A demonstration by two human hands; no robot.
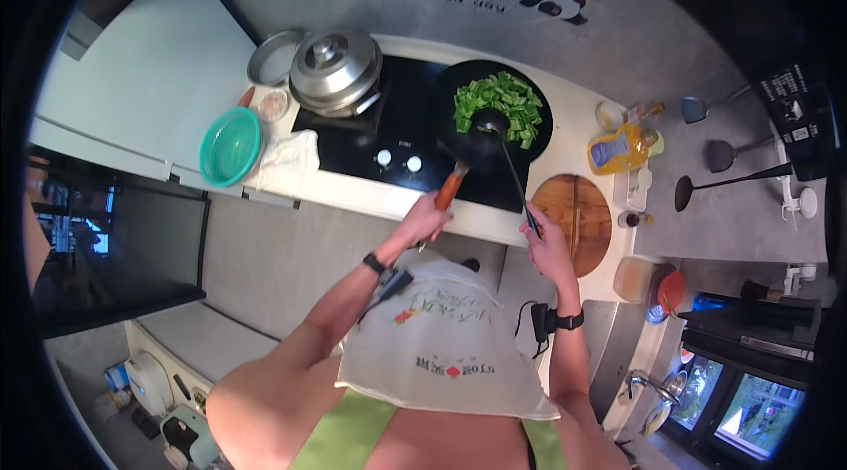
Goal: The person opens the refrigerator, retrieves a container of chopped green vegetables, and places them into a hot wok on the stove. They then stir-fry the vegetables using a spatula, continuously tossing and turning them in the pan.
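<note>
My left hand point(425, 217) grips the wooden handle point(450, 189) of a black wok point(456, 132) on the right side of the stove. Chopped green leafy vegetables point(503, 98) lie heaped in the wok's far half. In my right hand point(549, 245) is the dark handle of a long ladle point(512, 165). Its black bowl point(490, 120) rests against the near edge of the greens, partly over them. A black strap circles each wrist.
Left of the wok, a lidded steel pot point(336, 73) stands on the black glass cooktop point(410, 106). A green basket point(230, 147) and white cloth point(288, 162) lie farther left. Right are a round wooden board point(572, 225), a yellow bottle point(619, 149) and hanging utensils point(721, 155).
</note>
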